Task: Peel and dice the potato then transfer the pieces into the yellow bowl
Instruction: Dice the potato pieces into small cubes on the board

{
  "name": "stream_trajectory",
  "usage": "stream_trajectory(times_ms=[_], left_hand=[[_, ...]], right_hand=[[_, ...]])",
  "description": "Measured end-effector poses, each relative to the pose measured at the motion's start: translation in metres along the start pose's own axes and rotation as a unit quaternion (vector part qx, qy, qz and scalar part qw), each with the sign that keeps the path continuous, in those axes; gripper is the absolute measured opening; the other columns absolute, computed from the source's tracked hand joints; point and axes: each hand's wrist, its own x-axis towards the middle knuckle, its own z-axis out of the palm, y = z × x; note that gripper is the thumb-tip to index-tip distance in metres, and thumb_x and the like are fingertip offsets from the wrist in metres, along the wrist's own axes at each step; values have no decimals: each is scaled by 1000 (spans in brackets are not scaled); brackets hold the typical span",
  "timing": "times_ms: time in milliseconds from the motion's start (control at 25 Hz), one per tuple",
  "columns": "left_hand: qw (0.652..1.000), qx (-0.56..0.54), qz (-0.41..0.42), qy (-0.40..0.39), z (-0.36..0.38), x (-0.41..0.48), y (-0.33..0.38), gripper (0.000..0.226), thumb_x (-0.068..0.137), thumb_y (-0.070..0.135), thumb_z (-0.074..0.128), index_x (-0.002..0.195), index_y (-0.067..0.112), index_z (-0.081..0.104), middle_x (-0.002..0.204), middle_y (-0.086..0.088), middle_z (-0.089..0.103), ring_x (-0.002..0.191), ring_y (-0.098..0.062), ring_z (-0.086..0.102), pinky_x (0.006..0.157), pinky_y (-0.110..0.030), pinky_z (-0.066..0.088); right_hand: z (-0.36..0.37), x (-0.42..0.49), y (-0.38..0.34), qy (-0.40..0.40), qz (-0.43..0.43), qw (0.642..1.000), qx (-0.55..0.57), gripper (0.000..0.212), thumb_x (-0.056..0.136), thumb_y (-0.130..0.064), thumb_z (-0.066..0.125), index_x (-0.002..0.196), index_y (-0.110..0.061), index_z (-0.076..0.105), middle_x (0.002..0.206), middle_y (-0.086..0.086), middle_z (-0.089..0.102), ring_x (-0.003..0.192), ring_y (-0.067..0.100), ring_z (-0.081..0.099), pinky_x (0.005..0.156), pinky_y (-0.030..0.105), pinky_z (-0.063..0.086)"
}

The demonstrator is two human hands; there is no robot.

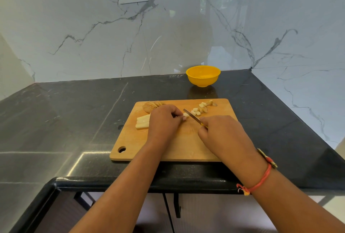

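On the wooden cutting board [168,150], centre of black counter [74,120]: my left hand [164,120], fingers curled down on peeled potato strips [142,121]; my right hand [222,134], closed round the knife [192,117], blade at the strip ends. Diced pieces [200,109] at 1 o'clock; peel heap [151,106] at 11. Yellow bowl [203,76] at 12, off board.

Yellow bowl [203,76], tan wooden board [168,148], black speckled counter [74,120], grey-veined white marble wall [93,37].
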Motion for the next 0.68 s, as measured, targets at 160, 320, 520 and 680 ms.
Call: stream_trajectory(times_ms=[160,320,520,680], left_hand=[[1000,11,1,-6,-1,1,1,5,86,24,76,89,20,79,83,11,71,79,-3,61,76,-16,46],[1000,11,-3,-13,-2,2,0,6,86,22,76,90,20,79,82,11,69,79,-3,60,78,-18,46],[1000,13,3,-7,0,2,1,4,87,22,75,87,20,78,78,14,65,75,-1,58,74,-15,44],[1000,6,3,-1,0,2,-1,4,85,23,77,83,20,77,78,14,65,76,1,58,71,-14,43]], right_hand=[[14,10,0,-6,14,1000,24,29,101,-35,45,110,-26,71,75,-8,58,69,10,53,65,26,48],[22,26,-2,-17,28,999,18,30,98,-35,45,104,-21,71,75,-2,56,69,12,52,56,28,42],[20,23,-1,-44,24,999,-2,29,99,-33,44,106,-21,70,75,-2,55,69,12,53,57,28,41],[1,0,5,-112,38,993,-18,31,103,-29,40,121,-29,65,88,-3,60,82,15,59,77,32,54]])
